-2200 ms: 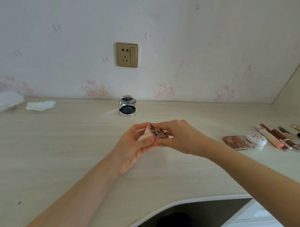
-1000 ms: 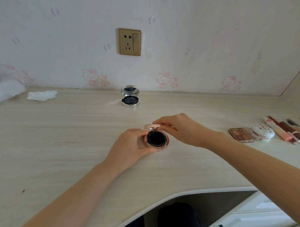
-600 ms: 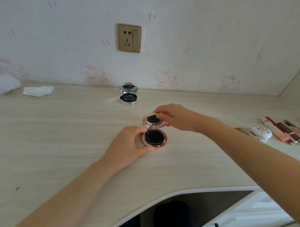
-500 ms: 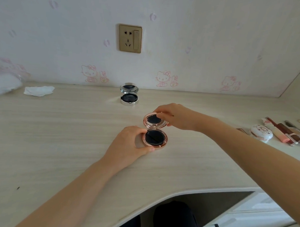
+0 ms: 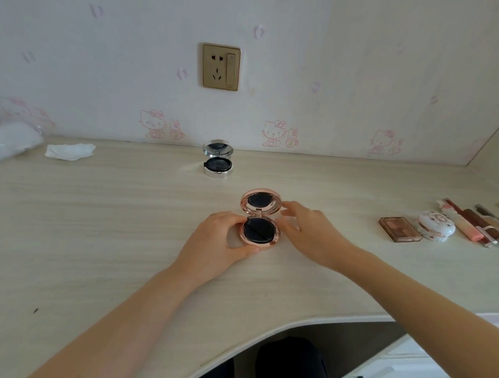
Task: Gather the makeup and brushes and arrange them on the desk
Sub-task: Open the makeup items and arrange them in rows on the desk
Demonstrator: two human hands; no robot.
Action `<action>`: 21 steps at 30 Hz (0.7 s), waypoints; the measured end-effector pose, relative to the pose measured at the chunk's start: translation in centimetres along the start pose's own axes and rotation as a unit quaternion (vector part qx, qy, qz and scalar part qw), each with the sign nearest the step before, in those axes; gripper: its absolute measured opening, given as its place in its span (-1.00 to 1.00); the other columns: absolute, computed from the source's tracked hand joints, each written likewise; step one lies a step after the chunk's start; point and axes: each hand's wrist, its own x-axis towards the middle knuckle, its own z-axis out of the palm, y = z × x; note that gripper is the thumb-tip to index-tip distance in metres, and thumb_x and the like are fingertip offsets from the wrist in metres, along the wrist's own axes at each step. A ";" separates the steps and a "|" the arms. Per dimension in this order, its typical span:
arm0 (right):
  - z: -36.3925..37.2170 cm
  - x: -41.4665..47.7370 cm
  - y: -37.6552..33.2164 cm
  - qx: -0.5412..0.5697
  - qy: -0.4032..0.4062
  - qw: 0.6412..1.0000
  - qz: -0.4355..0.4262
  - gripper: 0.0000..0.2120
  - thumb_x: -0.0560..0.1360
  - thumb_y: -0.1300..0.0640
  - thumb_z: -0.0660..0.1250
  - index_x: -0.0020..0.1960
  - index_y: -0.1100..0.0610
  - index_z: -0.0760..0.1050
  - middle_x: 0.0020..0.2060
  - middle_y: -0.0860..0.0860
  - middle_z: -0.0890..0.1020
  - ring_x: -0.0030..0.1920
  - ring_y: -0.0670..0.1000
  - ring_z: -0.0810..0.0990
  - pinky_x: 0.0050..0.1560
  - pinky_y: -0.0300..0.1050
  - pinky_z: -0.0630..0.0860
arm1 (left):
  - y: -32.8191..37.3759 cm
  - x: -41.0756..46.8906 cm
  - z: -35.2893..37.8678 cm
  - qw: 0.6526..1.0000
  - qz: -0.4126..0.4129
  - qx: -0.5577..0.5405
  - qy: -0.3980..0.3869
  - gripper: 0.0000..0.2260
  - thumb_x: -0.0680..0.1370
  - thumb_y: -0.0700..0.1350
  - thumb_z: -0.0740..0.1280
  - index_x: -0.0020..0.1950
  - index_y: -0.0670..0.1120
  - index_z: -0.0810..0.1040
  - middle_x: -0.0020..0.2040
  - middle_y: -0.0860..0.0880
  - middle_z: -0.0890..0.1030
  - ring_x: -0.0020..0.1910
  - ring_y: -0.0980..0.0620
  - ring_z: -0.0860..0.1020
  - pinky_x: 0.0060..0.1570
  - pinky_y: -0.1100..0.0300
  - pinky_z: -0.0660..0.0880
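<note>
- While it's sitting open like this, the rose-gold compact (image 5: 260, 217) is looking like a light, rigid little shell, so I'm guessing weight isn't going to be the problem; the hinge is.
- I'm thinking the lid (image 5: 260, 202) is acting as the weak spot: lifting by it is probably straining the hinge, and the mirror inside is likely cracking if it gets dropped.
- The shiny rim is probably feeling a bit slippery, so I'd be taking it by the base, thumb and fingers on opposite sides.
- That's pretty much what the left hand (image 5: 221, 241) is doing: thumb and fingers are curling round the base and gripping it against the desk (image 5: 128, 227).
- The right hand (image 5: 306, 233) is hovering just beside the lid with fingers loose and clasping nothing; I can't tell if a fingertip is touching the rim.
- Looks-wise it's coming across as round and pink-metallic with a patterned edge, the lid standing up toward the wall (image 5: 303, 77), a dark puff (image 5: 258, 231) lying in the base and reflecting in the mirror.
- It's sitting mid-desk, well apart from the silver compact (image 5: 217, 159) standing open by the wall and the palette (image 5: 399, 229) and tubes (image 5: 467, 224) lining up on the right.
</note>
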 end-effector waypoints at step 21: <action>2.8 1.1 1.2 -0.049 0.055 0.993 -0.096 -0.58 0.56 0.02 0.28 0.38 0.12 0.38 0.27 0.02 0.50 0.34 0.06 0.36 0.31 -0.18 0.29 | 0.5 2.9 0.5 0.997 0.025 0.074 -0.013 -0.58 0.50 0.14 0.35 0.33 0.06 0.48 0.24 0.09 0.51 0.34 0.12 0.32 0.28 0.26 0.30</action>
